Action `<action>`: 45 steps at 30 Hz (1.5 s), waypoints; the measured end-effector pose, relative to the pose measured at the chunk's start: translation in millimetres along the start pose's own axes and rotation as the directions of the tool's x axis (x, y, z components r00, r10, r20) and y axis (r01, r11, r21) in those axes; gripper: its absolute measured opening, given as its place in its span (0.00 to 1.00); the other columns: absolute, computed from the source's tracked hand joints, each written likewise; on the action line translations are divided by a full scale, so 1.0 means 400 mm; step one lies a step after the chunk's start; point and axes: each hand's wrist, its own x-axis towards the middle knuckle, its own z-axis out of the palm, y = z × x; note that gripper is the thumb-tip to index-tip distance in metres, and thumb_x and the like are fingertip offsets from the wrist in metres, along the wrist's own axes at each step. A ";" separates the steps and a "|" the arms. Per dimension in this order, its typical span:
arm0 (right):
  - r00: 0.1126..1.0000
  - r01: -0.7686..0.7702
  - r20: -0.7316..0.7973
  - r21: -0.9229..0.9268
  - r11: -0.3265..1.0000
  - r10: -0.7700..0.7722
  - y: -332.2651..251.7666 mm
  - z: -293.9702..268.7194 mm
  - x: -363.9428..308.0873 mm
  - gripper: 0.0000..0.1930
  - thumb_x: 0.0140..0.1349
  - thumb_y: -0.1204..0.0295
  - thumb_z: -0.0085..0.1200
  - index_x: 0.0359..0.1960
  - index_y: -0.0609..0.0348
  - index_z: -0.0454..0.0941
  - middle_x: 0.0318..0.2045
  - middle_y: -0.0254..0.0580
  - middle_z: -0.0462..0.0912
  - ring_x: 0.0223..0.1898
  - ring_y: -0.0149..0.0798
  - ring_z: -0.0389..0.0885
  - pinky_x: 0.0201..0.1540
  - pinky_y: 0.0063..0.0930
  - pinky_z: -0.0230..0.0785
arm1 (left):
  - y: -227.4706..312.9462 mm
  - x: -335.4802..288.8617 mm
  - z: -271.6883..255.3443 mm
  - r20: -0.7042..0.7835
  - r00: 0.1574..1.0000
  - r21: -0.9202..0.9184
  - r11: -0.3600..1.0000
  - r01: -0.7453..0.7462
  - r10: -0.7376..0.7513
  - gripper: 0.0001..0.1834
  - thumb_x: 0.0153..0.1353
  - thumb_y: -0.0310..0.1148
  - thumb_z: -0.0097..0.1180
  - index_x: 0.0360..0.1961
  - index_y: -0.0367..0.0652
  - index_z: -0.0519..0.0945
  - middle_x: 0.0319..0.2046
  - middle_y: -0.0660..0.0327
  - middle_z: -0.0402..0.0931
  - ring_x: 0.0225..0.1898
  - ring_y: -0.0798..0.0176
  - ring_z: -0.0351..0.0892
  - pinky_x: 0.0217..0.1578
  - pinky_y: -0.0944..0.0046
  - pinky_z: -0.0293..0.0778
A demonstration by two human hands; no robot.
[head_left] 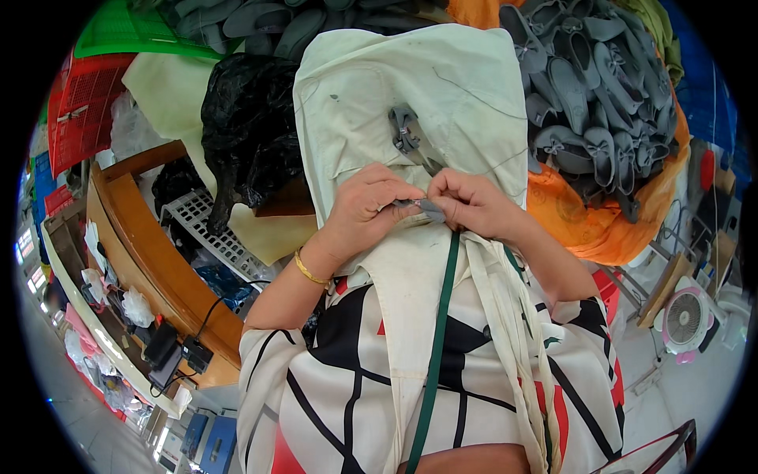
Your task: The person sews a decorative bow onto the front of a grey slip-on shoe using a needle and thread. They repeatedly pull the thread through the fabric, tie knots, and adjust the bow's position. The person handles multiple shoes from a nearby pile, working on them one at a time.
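My left hand [371,207] and my right hand [467,204] meet over my lap, fingertips pinched together on a small grey fabric piece [429,207]. It looks like part of a bow, but the fingers cover much of it. Just beyond them, on the off-white cloth [339,103] across my lap, lie a few small grey bows [404,126] close together. A narrow metal tip [431,164] shows between these bows and my right hand; its kind is unclear. Dark loose threads [474,93] trail over the cloth toward its right side.
Grey flat shoes with bows [580,87] are heaped at the right on orange sheeting [592,225]; more grey shoes [272,24] lie at the far side. To the left are a black plastic bag [249,118], a white plastic basket [209,225] and a wooden table [166,261]. A fan [685,320] stands right.
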 end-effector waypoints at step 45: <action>0.692 0.340 0.078 -0.912 0.229 -0.718 -0.019 0.006 0.041 0.06 0.53 0.70 0.62 0.32 0.53 0.80 0.25 0.36 0.76 0.28 0.44 0.77 0.27 0.34 0.69 | 0.003 0.017 0.056 0.017 0.914 -0.075 0.911 0.405 -0.405 0.09 0.49 0.27 0.68 0.33 0.38 0.85 0.25 0.57 0.78 0.26 0.62 0.76 0.29 0.65 0.71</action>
